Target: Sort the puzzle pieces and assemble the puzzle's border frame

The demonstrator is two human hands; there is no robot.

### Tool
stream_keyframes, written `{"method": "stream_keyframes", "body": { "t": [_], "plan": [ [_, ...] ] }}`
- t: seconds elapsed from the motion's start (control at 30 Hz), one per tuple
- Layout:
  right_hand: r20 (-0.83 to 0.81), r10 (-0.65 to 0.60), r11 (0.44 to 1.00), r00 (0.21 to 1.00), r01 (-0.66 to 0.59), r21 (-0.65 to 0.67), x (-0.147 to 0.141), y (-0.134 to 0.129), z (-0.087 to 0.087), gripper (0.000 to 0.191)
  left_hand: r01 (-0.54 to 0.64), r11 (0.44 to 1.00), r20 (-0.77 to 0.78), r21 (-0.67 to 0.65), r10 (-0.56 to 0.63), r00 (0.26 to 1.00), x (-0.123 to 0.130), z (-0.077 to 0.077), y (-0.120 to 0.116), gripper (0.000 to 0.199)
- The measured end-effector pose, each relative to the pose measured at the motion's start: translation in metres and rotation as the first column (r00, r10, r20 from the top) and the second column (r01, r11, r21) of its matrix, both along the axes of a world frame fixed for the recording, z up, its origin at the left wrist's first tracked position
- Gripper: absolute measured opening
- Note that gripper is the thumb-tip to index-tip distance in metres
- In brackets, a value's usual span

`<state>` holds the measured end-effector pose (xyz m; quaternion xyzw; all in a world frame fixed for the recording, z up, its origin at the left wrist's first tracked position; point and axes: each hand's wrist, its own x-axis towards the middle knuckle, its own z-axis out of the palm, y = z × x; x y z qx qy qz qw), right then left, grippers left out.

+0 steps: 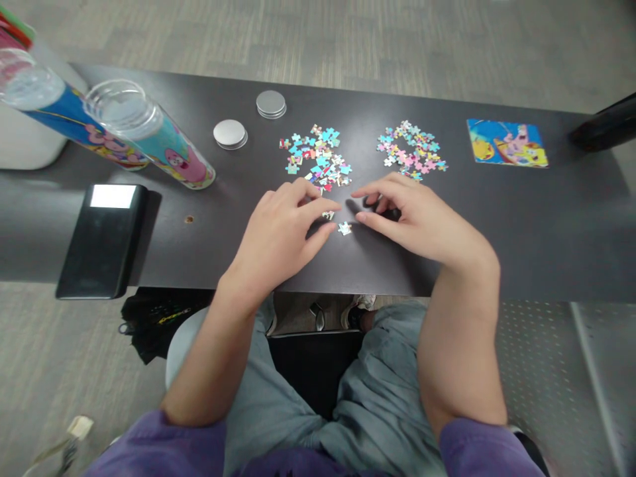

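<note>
Black table [556, 232]: two heaps of puzzle pieces [318, 156] were spread on it, past the hands.
Left hand [281, 232]: was held open, with a small puzzle piece [328, 215] seen by its fingers.
Right hand [420, 215]: was held open, finger and thumb apart.
Pale piece [344, 228]: was set on the table between the hands.
Picture card [507, 142]: was laid right of the heaps.
Silver lids [229, 133]: were put left of the heaps.
</note>
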<state>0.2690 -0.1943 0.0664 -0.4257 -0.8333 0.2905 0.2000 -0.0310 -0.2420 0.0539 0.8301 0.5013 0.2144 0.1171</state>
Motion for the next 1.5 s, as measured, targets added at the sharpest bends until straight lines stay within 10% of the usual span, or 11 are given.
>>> {"method": "stream_keyframes", "body": {
  "t": [0.4,0.8,1.27,1.5],
  "plan": [
    [0.047,-0.077,0.995,0.996,0.074,0.067,-0.027,-0.003,-0.008,0.05,-0.084,0.996,-0.007,-0.014,0.084,0.996,-0.027,-0.006,0.012,0.027],
    [-0.01,0.091,0.995,0.996,-0.09,0.044,-0.033,0.007,-0.012,0.025,-0.075,0.997,0.02,0.009,0.075,0.997,-0.023,-0.012,0.01,0.037],
    [0.043,-0.179,0.984,0.983,0.178,0.02,-0.008,0.008,0.001,0.016,-0.111,0.993,0.048,-0.034,0.112,0.993,-0.019,-0.012,0.013,0.021],
    [-0.069,0.061,0.997,0.996,-0.064,-0.043,-0.001,0.004,0.004,0.013,-0.084,0.993,0.078,-0.081,0.09,0.993,-0.022,-0.011,0.016,0.014]
  ]
}}
